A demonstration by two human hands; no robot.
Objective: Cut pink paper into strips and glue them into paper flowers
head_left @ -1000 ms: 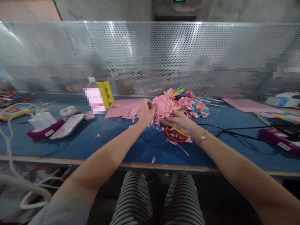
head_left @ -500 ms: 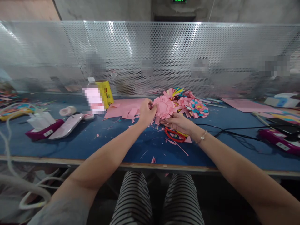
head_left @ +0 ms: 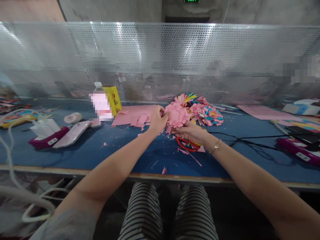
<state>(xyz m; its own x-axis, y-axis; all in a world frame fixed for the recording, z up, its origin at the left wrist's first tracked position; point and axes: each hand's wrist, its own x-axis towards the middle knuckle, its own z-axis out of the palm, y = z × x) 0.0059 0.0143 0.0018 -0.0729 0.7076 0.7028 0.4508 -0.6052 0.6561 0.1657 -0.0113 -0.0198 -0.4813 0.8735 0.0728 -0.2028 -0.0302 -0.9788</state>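
A perforated metal screen [head_left: 160, 60] backs the far edge of a blue-topped worktable [head_left: 87, 150]; at its centre a layered pink paper flower [head_left: 177, 115] is held just above the surface; the left hand [head_left: 157, 120] pinches its left edge; the right hand [head_left: 191, 131] grips its near edge; red-handled scissors [head_left: 186, 144] lie just beneath that wrist.

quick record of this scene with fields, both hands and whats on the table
left hand: pinches the left edge of a pink paper flower
right hand: at the flower's lower edge, grip unclear
by right hand: red-handled scissors on the table
behind: pile of paper flowers, pink paper sheets
left side: phone, yellow box
right side: black cable
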